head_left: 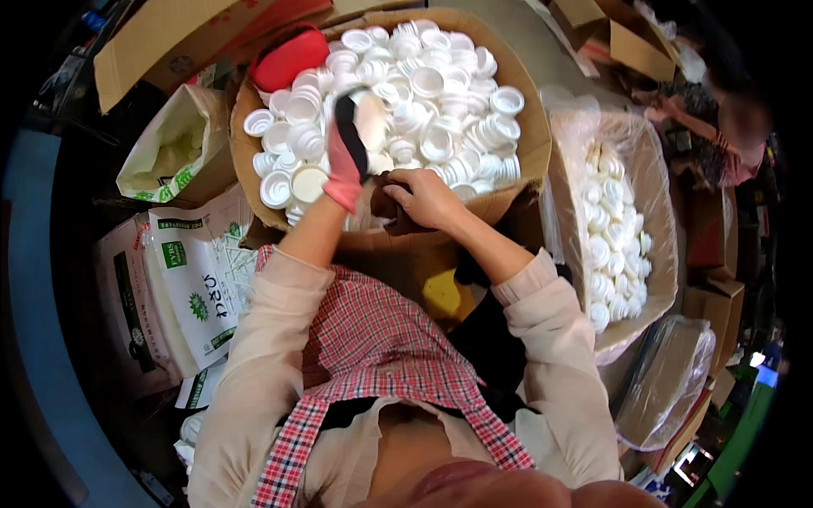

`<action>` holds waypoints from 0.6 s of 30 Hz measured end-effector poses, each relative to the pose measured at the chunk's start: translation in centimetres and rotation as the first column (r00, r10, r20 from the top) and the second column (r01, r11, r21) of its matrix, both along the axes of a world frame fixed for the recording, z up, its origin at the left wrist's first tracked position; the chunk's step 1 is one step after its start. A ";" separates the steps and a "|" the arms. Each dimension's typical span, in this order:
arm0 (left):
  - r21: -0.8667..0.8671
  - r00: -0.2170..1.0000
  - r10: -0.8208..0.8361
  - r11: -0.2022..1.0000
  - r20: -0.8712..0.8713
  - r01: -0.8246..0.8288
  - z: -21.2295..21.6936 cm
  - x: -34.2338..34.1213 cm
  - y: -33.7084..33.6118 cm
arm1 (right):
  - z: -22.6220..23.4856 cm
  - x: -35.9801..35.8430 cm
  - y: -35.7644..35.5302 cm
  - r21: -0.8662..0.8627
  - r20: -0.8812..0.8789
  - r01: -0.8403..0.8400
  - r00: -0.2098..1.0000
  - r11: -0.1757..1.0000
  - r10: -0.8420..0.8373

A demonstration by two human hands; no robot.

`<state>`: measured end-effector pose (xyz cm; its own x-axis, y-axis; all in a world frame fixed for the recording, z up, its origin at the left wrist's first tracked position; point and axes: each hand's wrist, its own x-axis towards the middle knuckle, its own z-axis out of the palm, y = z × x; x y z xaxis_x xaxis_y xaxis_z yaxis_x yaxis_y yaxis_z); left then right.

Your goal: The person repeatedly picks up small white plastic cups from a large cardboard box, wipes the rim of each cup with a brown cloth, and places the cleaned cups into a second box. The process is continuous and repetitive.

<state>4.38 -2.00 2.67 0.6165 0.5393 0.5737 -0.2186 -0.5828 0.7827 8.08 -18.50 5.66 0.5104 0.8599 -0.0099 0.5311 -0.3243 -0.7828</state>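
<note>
A big cardboard box [531, 127] stands in front of me, heaped with white ribbed plastic caps [436, 144]. Above the heap is my left hand [349, 144], in a pink and black glove and smeared by motion. Its fingers curl round a pale, round piece that looks like one of the caps [371, 124]. Close beside it, over the box's near edge, my bare right hand [417, 200] is closed. A dark brown shape shows at its fingers; what it is, I cannot make out.
A red scoop-like container [290, 59] lies on the heap's far left. To the right stands a plastic-lined box [656, 182] with more white caps. White and green sacks [190, 275] lie at left. Another person [728, 135] is at the far right, near cardboard boxes.
</note>
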 end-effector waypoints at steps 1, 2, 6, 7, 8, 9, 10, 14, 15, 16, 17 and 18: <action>-0.131 0.995 -0.099 0.986 0.010 0.100 0.5 0.4 2.7 | 0.3 -0.4 -0.2 0.020 -0.003 -0.011 1.000 1.000 0.011; -0.086 0.996 -0.072 0.994 -0.050 0.068 1.9 0.2 4.1 | 0.5 0.1 -0.4 0.096 0.029 0.072 0.997 0.993 -0.075; 0.729 0.673 0.563 0.682 -0.480 -0.052 2.2 0.4 4.1 | 2.9 4.2 -3.2 0.271 -0.081 0.285 0.958 0.919 -0.274; 0.714 0.654 0.493 0.693 -0.573 0.104 1.8 0.9 2.9 | 2.7 4.9 -4.2 0.212 -0.090 0.339 0.941 0.917 -0.327; 0.653 0.577 0.393 0.668 -0.716 0.355 1.6 1.6 1.3 | 2.3 5.0 -4.8 0.269 -0.108 0.331 0.943 0.904 -0.314; 0.544 0.459 0.307 0.603 -0.834 0.584 1.4 2.2 -0.1 | 2.3 5.3 -4.9 0.256 -0.070 0.314 0.949 0.914 -0.307; 0.544 0.461 0.292 0.510 -0.838 0.666 -1.9 1.8 -0.3 | 2.6 5.1 -4.9 0.235 -0.121 0.302 0.952 0.924 -0.280; 0.489 0.338 0.410 0.351 -0.847 0.799 -5.4 1.6 -1.5 | 4.2 4.9 -5.8 0.225 -0.142 0.253 0.964 0.941 -0.226; 0.487 0.297 0.463 0.371 -0.835 0.791 -6.0 1.7 -1.3 | 3.6 5.2 -5.8 0.234 -0.088 0.253 0.967 0.939 -0.238; 0.488 0.304 0.458 0.365 -0.836 0.792 -6.0 2.1 -1.5 | 3.2 5.5 -6.1 0.243 -0.002 0.230 0.972 0.942 -0.237; 0.481 0.291 0.466 0.364 -0.835 0.797 -5.9 1.7 -1.4 | 3.4 5.4 -6.2 0.236 0.032 0.226 0.970 0.945 -0.240; 0.474 0.276 0.476 0.367 -0.835 0.801 -5.8 1.8 -1.2 | 3.9 5.7 -6.6 0.240 0.008 0.224 0.973 0.945 -0.232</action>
